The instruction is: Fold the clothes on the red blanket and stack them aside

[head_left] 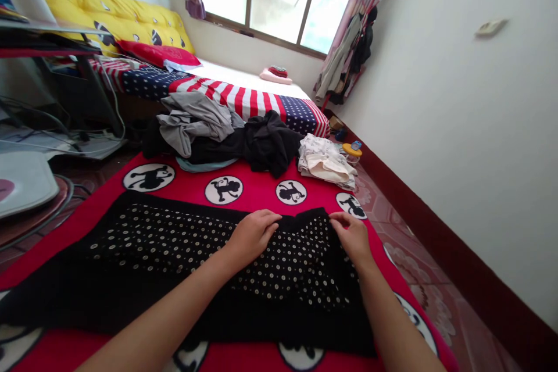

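Observation:
A black garment with white polka dots lies spread flat on a red mat with round monkey prints. My left hand rests on the garment's far edge near the middle, fingers curled and pinching the fabric. My right hand grips the same far edge close to its right corner, fingers bent over the cloth. Both forearms reach across the garment from the near side.
Beyond the mat lies a heap of clothes: grey, black, and a pale folded piece. A stars-and-stripes bedcover and yellow cushion sit behind. A desk frame with cables stands left. The white wall runs along the right.

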The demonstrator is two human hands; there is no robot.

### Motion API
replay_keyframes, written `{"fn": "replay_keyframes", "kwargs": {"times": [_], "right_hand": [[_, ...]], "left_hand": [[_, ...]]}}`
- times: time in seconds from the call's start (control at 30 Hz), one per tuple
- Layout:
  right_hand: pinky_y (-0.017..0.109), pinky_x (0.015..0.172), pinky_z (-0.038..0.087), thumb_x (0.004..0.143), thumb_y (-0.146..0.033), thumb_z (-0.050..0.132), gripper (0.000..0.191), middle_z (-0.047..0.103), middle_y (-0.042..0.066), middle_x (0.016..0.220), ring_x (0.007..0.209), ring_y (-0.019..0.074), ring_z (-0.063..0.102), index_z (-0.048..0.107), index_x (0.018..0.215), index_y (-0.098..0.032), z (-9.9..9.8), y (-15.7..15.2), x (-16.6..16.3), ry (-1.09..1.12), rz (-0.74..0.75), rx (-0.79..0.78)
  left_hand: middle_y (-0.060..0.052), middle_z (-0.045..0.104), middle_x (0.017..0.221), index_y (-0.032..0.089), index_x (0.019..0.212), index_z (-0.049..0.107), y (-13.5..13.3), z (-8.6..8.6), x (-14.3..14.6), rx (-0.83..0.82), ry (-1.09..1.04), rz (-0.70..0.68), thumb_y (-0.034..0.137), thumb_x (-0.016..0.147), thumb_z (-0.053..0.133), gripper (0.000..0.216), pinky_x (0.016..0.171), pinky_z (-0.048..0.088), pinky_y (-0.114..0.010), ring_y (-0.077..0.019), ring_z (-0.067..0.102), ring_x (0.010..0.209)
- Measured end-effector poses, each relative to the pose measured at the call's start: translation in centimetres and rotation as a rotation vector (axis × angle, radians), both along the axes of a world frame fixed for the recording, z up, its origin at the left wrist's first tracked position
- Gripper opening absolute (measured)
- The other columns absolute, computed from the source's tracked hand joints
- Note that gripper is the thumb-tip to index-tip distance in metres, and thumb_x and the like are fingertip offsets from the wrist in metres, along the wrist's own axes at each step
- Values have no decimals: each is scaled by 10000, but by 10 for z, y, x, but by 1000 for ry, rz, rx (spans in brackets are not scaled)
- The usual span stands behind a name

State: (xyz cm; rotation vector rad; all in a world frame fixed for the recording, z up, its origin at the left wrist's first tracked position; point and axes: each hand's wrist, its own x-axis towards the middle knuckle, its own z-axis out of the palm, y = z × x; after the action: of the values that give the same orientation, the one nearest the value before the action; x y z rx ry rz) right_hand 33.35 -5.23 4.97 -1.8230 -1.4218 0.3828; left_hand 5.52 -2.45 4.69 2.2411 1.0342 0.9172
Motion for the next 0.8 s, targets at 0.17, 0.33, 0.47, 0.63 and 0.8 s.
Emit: {"fn": "replay_keyframes", "kwargs": {"times": [0.17,0.33,0.47,0.63,0.8], "right_hand": [[384,833,507,656,-197,595,226,727,82,882,822,220,668,696,857,-173,-6,28,25,15,-12,23],[319,686,543,602,-163,624,396,722,46,798,677,171,663,680,994,-163,-21,51,22,91,99,0],[316,719,527,658,-255,590,234,717,40,787,738,184,656,684,856,-174,-23,47,25,107,113,74],[336,706,513,659,-268,504,233,707,67,788,720,200,647,645,811,-161,-36,30,36,71,-43,143],[391,779,505,612,-172,497,255,705,39,770,747,221,648,696,769,-204,-29,26,31,-43,-30,78]], "left_hand": [[-53,713,1017,182,1006,713,24,-18,17,-28,1,6,83,885,451,305,878,502,-303,-189,649,949],[-30,691,1096,216,1060,692,23,-29,20,-7,94,52,115,877,513,275,917,475,-333,-201,621,1005],[-66,675,973,200,1078,681,23,-24,19,-11,247,185,219,850,612,239,851,484,-376,-247,608,947],[-44,651,891,207,928,676,25,-28,22,-19,231,293,207,815,654,115,830,476,-366,-238,602,909],[-50,633,928,193,909,670,21,-24,16,89,51,276,145,814,640,110,861,477,-359,-222,587,938]]}}
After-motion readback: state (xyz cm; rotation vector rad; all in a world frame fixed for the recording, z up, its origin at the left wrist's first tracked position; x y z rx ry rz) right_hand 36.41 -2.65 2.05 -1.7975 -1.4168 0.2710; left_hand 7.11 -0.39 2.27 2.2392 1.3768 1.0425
